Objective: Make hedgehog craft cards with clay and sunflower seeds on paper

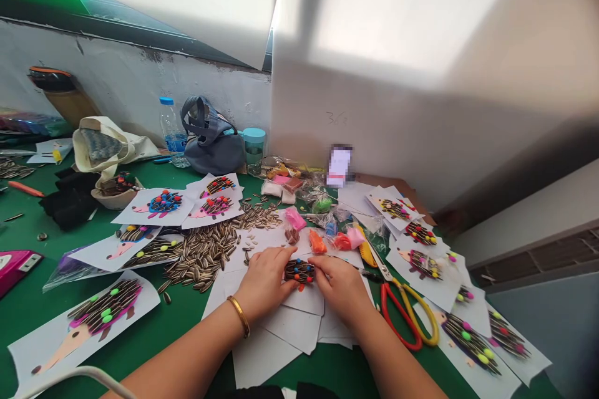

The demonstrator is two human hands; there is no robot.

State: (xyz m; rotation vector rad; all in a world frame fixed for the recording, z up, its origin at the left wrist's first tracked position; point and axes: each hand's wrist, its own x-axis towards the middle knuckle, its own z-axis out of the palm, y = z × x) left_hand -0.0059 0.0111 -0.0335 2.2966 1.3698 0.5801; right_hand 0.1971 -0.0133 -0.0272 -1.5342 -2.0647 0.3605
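Between my two hands is a small hedgehog craft [299, 270], its back covered in striped sunflower seeds dotted with blue and red clay balls. My left hand [266, 275] grips its left side, fingers curled over the top and thumb at the lower edge. At the right edge, my right hand [344, 285] pinches it with thumb and fingers; the fingertips are partly hidden. Under both hands lie overlapping sheets of white paper [290, 327]. Just beyond are an orange clay lump [317, 241] and a brown clay lump [292, 235].
A pile of sunflower seeds [203, 255] spreads left of the paper. Red-and-yellow scissors [405, 312] lie by my right forearm. Hedgehog cards [105, 318] flank both sides. A bottle [172, 134], grey bag [213, 143], cup [254, 144] and phone [339, 165] stand along the back.
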